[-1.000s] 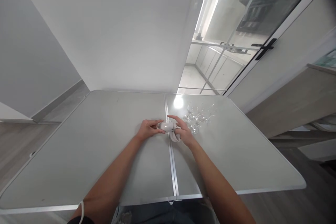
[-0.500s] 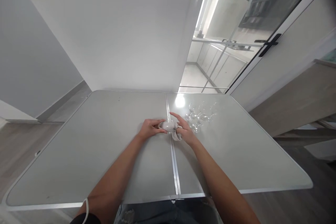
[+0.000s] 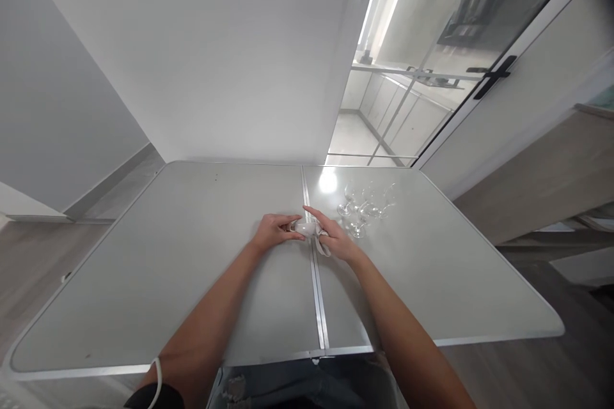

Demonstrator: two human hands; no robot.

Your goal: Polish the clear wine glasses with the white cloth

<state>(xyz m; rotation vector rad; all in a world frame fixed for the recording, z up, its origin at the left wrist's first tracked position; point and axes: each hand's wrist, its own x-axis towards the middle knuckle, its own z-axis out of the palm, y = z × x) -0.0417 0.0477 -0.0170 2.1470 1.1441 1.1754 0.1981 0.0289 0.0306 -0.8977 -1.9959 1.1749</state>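
Observation:
Over the middle seam of the table, my left hand [image 3: 274, 231] is closed around one end of a small clear glass [image 3: 303, 229], which lies sideways. White cloth shows through its wall. From the right, my right hand [image 3: 338, 242] grips the white cloth [image 3: 323, 247] at the glass's other end, with its index finger stretched along the far side. A loose fold of the cloth hangs below my right fingers. Part of the glass is hidden by my hands. Beyond my right hand stand several clear stemmed glasses [image 3: 357, 229], grouped close together.
The pale table [image 3: 167, 281] has a metal rim and a metal seam [image 3: 317, 307] across it. A white wall [image 3: 240, 77] rises behind its far edge. At the back right is a glass-paned door with a black handle [image 3: 494, 78].
My right hand has shifted slightly left and its index finger reaches further over the glass. The cloth's hanging fold has changed shape. My left hand keeps its hold.

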